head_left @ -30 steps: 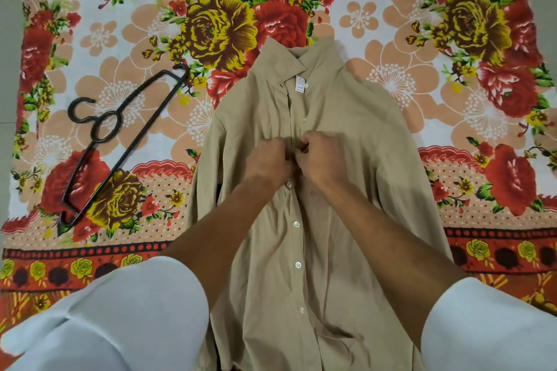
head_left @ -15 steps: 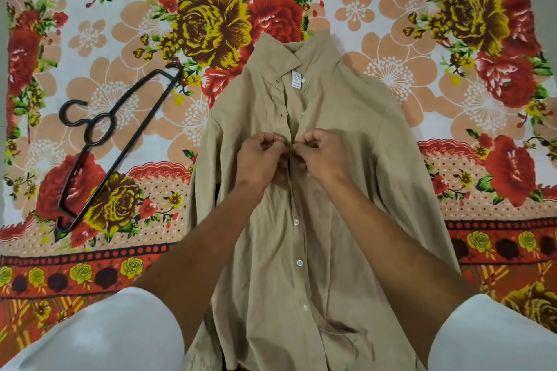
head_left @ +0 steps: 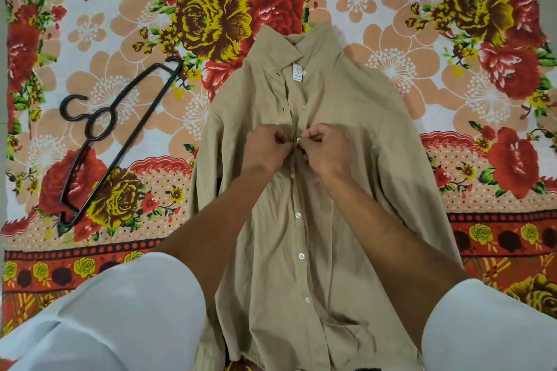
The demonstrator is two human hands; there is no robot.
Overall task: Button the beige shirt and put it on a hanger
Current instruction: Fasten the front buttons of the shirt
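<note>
Floral bedsheet point(head_left: 391, 48) covers whole surface. Beige shirt point(head_left: 355, 184) lies flat at sheet centre, collar far end, lower buttons closed. Left hand point(head_left: 265, 149) and right hand point(head_left: 324, 150) meet mid-placket, fingertips pinching fabric edges around white button point(head_left: 299, 140). Black hanger point(head_left: 111, 135) lies left of shirt, apart from it.

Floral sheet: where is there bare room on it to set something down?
Free: the floral sheet right of the beige shirt, and above the collar. Crowded: the hanger on the left, both hands mid-shirt.
</note>
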